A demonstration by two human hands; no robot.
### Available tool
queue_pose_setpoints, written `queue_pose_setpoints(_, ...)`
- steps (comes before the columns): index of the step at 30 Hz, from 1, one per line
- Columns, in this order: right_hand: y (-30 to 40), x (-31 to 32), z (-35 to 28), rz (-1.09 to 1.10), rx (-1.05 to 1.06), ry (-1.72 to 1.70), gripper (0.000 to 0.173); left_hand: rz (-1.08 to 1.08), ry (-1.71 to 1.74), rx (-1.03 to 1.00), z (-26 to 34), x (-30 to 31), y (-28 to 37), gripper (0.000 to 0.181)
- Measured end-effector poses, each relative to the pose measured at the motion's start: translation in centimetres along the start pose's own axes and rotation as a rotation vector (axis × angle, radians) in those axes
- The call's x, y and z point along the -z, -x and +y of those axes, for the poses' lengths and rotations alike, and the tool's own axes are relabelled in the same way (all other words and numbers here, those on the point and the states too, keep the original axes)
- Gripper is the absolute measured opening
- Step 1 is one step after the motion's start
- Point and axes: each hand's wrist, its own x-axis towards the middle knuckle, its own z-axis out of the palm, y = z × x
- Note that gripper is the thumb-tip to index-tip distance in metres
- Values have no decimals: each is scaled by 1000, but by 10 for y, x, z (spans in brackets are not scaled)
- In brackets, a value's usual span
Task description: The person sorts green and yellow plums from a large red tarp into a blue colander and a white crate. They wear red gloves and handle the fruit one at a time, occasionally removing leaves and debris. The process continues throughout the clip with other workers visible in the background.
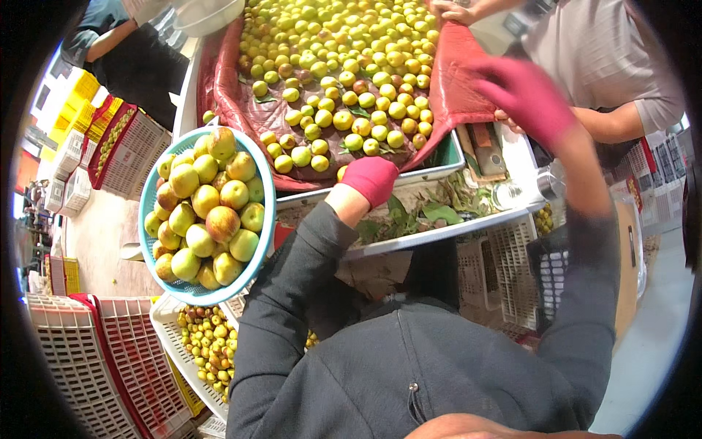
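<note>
My left hand (pixel 372 178), in a pink glove, rests at the near edge of the quilted red liner (pixel 236 104), over a few of the green and reddish round fruits (pixel 343 120). Its fingers are hidden, so what it holds cannot be told. My right hand (pixel 521 96), gloved alike and blurred, is raised over the right side of the liner, beside another person's arm; its fingers look bent and no fruit shows in them. To the left of my left arm, a blue plastic basket (pixel 267 241) is heaped with larger green and reddish fruits.
A tray (pixel 395 245) with loose leaves (pixel 441 213) lies between me and the liner. White crates (pixel 123 351) stand at lower left, one crate (pixel 167 324) holding small fruits. One person (pixel 598 55) stands at upper right, gripping the liner; another (pixel 137 60) is at upper left.
</note>
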Motion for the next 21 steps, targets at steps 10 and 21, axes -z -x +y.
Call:
queue_pose_setpoints(10,-187,-189,80,-169,-177,164,41,-16,39,-15,2,5,3,15)
queue_pose_setpoints(21,-292,-178,126,35,-245,34,32,-40,58,-12,6,10,7,14)
